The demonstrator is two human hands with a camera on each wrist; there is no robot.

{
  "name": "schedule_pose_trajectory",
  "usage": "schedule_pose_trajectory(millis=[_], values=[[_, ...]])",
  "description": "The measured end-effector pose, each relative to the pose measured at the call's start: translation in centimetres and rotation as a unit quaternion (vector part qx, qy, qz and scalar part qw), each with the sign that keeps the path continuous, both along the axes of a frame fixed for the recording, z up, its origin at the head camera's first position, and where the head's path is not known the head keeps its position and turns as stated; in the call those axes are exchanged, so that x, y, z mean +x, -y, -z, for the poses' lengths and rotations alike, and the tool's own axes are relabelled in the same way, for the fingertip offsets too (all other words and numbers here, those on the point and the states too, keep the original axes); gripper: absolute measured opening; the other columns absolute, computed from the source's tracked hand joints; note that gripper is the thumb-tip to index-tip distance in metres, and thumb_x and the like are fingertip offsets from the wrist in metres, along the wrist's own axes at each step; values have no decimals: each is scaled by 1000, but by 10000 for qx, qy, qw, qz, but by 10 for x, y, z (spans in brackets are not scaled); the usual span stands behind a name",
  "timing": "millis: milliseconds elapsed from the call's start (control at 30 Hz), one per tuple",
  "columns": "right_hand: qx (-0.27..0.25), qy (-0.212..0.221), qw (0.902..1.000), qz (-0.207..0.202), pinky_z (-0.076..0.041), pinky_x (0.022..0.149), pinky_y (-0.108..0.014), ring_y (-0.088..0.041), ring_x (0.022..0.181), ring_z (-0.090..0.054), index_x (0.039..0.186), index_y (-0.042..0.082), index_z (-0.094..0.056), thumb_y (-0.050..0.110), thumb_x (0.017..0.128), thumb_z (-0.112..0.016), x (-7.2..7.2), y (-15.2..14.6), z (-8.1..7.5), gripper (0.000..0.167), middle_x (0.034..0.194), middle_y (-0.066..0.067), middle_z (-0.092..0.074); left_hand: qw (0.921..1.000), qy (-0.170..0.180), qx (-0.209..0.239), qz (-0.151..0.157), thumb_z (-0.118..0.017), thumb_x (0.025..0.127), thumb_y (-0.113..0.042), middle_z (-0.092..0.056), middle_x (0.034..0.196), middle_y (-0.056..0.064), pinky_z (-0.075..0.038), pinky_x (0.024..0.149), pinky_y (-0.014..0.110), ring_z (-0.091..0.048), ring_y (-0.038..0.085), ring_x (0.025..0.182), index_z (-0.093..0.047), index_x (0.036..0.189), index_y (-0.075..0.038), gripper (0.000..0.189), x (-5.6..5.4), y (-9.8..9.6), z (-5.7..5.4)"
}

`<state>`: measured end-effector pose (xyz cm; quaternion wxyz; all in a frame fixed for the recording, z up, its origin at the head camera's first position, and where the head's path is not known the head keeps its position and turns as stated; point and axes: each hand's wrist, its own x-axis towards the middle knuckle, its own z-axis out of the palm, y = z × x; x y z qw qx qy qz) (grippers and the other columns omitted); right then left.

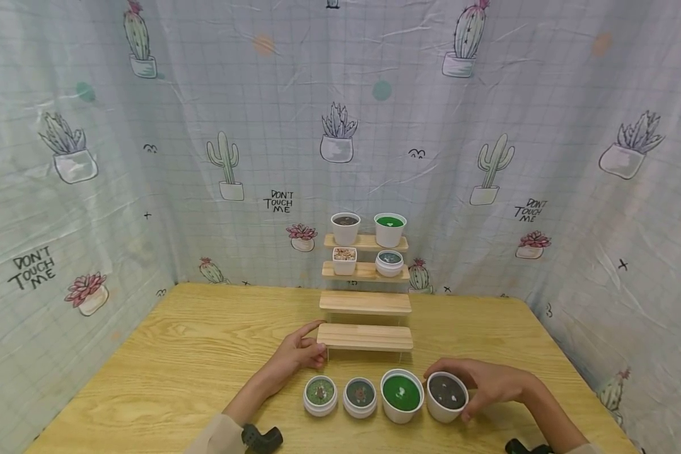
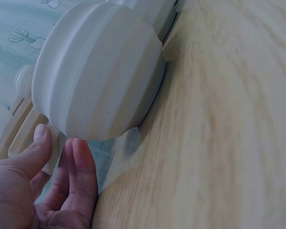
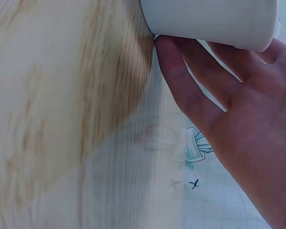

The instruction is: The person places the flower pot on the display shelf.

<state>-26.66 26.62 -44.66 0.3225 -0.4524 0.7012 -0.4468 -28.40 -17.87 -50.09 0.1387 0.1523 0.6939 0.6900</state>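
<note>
- My right hand (image 1: 498, 380) is curled round the dark-grey-topped pot (image 1: 447, 394), thumb at its near right side and fingers reaching round the far side; the gap between them is just the pot's width.
- That pot is the rightmost of the front row and seems to stand upright on the table (image 1: 227, 334); I can't tell whether its base bears full weight.
- My left hand (image 1: 296, 350) pinches the left end of the stepped stand (image 1: 366, 338) at its lowest tier, thumb in front and index finger behind, the other fingers loosely bent below.
- The green-topped pot (image 1: 401, 396) stands close against the grey one's left, so I'd judge it best to draw my fingertips clear of its rim.
- A grip on the wall, low and even, suits this pot, I think; pressing the rim could tip it.
- I want it level, since I can't tell how firm the grey filling is.
- A light, steady left pinch should do: a hard push could jar the four pots standing on the top two tiers.
</note>
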Motion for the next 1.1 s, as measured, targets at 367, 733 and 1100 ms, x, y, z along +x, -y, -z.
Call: schedule_pose_trajectory(millis=[367,733,1100], values=[[-89,74,9999,-39,-42,108,-20,-12,130,-55,145,0,-47,2,83,-78,0,1,1,69,142,-13,-58,10000,-25,41,4,-69,101,-22,-72,98,4,-62,81,28,-68,13,86,-25,164,-12,78,0,0,1],[227,-260,9976,607,-44,105,-20,-10,128,-56,149,-2,-46,9,84,-77,-1,-3,-2,73,143,-11,-60,9999,-60,81,28,-69,101,-21,-72,98,4,-62,80,28,-68,13,86,-25,164,-11,78,-1,0,2],[-43,-174,9965,822,-48,103,-21,-6,126,-57,153,-9,-36,5,87,-73,-1,-3,-5,77,147,-17,-53,9999,-75,67,43,-69,101,-21,-71,98,3,-62,80,28,-68,13,87,-23,165,-10,79,-1,0,1]])
